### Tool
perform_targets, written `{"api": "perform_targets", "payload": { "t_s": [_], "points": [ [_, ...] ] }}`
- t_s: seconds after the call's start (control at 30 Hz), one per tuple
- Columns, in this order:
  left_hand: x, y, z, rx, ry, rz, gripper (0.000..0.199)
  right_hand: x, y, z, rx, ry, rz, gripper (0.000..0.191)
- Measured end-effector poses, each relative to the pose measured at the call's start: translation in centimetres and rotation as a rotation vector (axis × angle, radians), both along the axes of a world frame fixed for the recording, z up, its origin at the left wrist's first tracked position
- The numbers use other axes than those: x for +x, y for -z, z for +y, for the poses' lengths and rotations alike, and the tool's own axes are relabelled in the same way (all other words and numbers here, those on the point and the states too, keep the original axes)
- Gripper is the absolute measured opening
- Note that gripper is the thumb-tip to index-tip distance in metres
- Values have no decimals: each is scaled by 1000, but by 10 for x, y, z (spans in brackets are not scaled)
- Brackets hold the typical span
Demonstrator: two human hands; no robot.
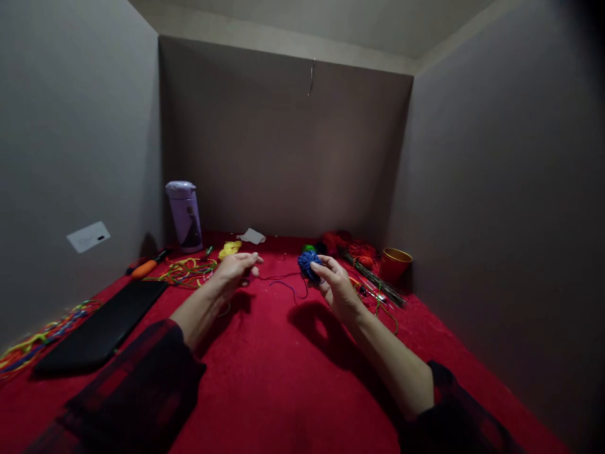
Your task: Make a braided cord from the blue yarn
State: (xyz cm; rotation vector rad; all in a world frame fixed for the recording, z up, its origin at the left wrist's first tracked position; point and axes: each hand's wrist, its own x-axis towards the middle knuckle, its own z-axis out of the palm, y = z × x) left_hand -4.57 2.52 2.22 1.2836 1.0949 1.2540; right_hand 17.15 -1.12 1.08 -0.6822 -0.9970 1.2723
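Blue yarn ball (308, 264), one: grasped in the fingers of my right hand (341, 290), over the red bench (283, 384). My left hand (234, 270): loosely curled beside a thin strand (278, 277); whether gripping it, I cannot tell. Further items: purple bottle (184, 217), far left; red cup (394, 268), far right.

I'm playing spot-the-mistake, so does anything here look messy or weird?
Yes. The thin multicoloured cords near the purple cylindrical bottle lie in a loose tangle. Also, a thin, curved, wire-like strand dangles alone high on the plain grey back wall.
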Motion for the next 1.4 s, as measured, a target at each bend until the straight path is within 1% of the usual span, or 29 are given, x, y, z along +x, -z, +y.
{"api": "perform_targets", "payload": {
  "t_s": [0.07, 0.13, 0.23, 0.33, 0.47, 0.53, 0.63, 0.73, 0.87, 1.0, 1.17, 1.27, 1.4],
  "points": [
    [18, 1, -10, -69, 150, -45, 27, -3, -2, -3, 10, -30, -1, 34],
    [31, 3, -18, -115, 244, -80, 22, -6, -3, -6, 32, -54, -6, 34],
    [43, 6, -26, -139, 282, -92, 16, -9, -3, -7, 69, -86, -17, 36],
    [49, 12, -30, -158, 314, -87, 14, -10, -1, -7, 113, -86, -24, 35],
    [55, 16, -33, -140, 482, -102, 18, -8, -1, -4, 161, -37, -20, 33],
    [56, 14, -35, -165, 537, -100, 20, -5, -3, 1, 160, 14, -21, 34],
    [54, 8, -38, -215, 566, -60, 22, 9, -3, 13, 138, 154, 4, 35],
    [49, 1, -40, -223, 619, -7, 25, 31, 0, 29, 94, 297, 47, 34],
    [43, -7, -42, -203, 694, 4, 26, 63, 8, 49, 38, 465, 24, 31],
    [42, -10, -42, -203, 718, -35, 22, 82, 14, 56, 23, 608, -55, 36],
    [42, -7, -38, -274, 621, -58, 18, 88, 18, 55, 0, 707, -259, 44],
    [41, -2, -34, -302, 579, -60, 17, 90, 21, 54, 31, 770, -422, 46],
    [38, 4, -29, -326, 564, -66, 20, 93, 22, 52, 89, 878, -739, 45]
  ]
}}
